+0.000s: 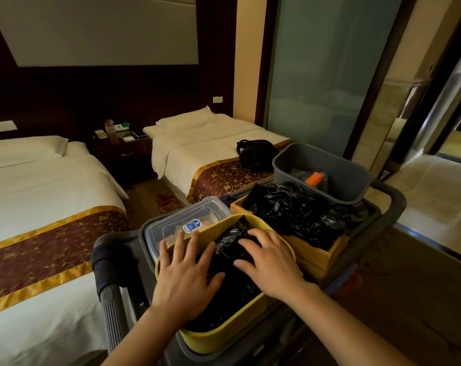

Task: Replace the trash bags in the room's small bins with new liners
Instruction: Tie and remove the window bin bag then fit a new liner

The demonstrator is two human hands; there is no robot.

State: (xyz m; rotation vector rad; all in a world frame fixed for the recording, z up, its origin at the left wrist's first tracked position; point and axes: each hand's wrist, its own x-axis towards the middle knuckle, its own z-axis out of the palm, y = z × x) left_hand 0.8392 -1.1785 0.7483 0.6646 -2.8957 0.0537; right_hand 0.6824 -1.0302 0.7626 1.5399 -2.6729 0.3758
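Observation:
A small yellow bin (224, 336) stands on a grey cart, with a black trash bag (230, 260) bunched up inside it. My left hand (183, 273) lies flat with spread fingers on the bag at the bin's left rim. My right hand (269, 262) presses on the bag from the right, fingers slightly bent over the plastic. Behind the yellow bin, a wooden box (316, 253) holds a heap of black bags (292, 210). A grey bin (356, 178) stands at the cart's far right with an orange item (313, 178) inside.
A clear lidded container (187, 220) sits left of the yellow bin. The cart handle (105, 273) is at the left. Two made beds (39, 207) flank a nightstand (121, 149); a black bag (255, 151) lies on the far bed. A glass partition (329, 75) stands at the right.

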